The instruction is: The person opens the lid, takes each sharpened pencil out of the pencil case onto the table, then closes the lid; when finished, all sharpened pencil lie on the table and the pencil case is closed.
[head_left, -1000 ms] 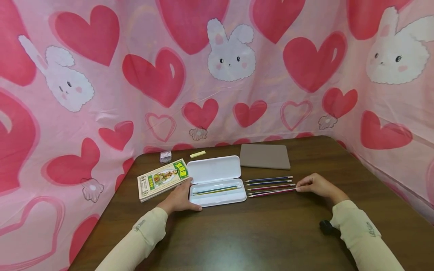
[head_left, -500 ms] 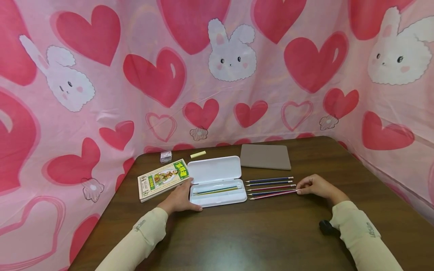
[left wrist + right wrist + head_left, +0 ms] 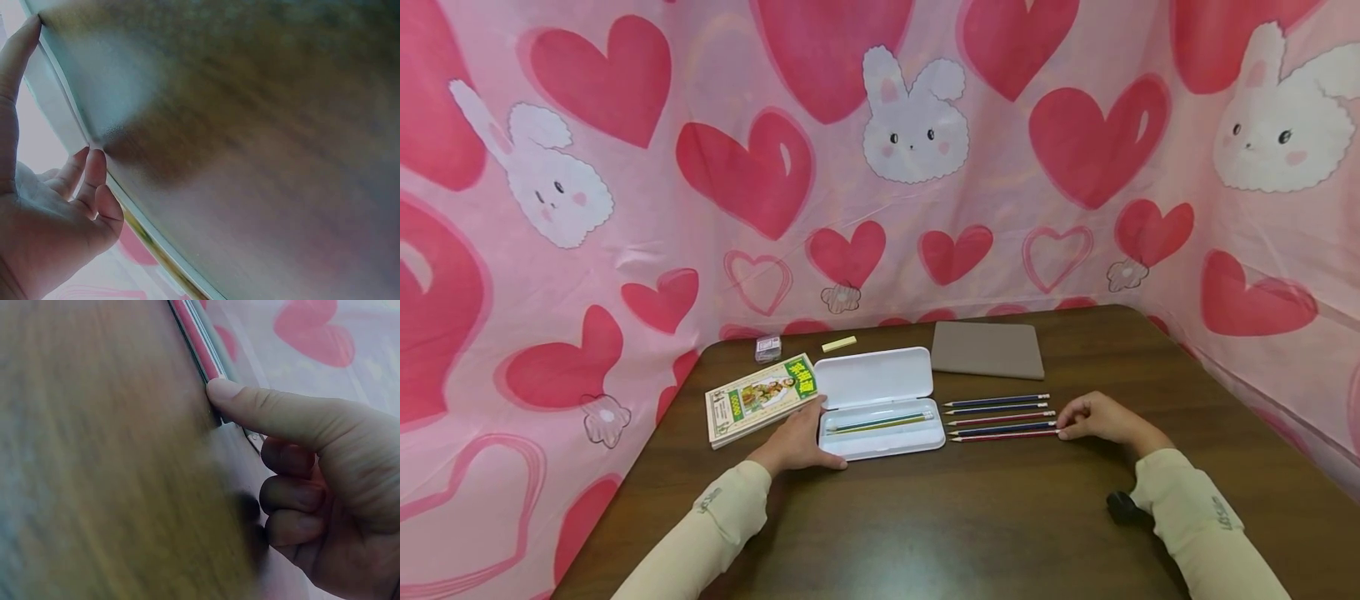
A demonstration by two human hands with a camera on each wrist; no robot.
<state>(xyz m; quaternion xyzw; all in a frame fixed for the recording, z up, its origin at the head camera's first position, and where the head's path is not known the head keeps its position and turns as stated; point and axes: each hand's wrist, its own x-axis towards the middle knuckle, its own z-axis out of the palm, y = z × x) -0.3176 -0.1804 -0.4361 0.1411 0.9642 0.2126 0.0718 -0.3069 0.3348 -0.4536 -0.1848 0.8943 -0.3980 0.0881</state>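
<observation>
A white pencil case (image 3: 874, 377) lies open with several pencils (image 3: 880, 422) in its tray. My left hand (image 3: 793, 439) holds its left end, thumb at the front corner and fingers toward the hinge. In the left wrist view, the thumb and fingertips of that hand (image 3: 56, 212) meet the case's edge. Right of the case several dark blue and red pencils lie in a row, points toward it. My right hand (image 3: 1096, 417) pinches the eraser end of the nearest red pencil (image 3: 1003, 436). In the right wrist view, the thumb presses on this red pencil (image 3: 201, 344), other fingers curled.
A book or booklet stack (image 3: 762, 398) lies left of the case. Behind stand a small clear box (image 3: 768, 348) and a yellow strip (image 3: 838, 343). A grey-brown notebook (image 3: 987, 348) lies at the back of the brown table (image 3: 910, 525). A patterned curtain surrounds it.
The red pencil in my right hand swung out toward the front, then came back level beside the other pencils. My right hand shifted slightly forward and down. The left hand has stayed on the case.
</observation>
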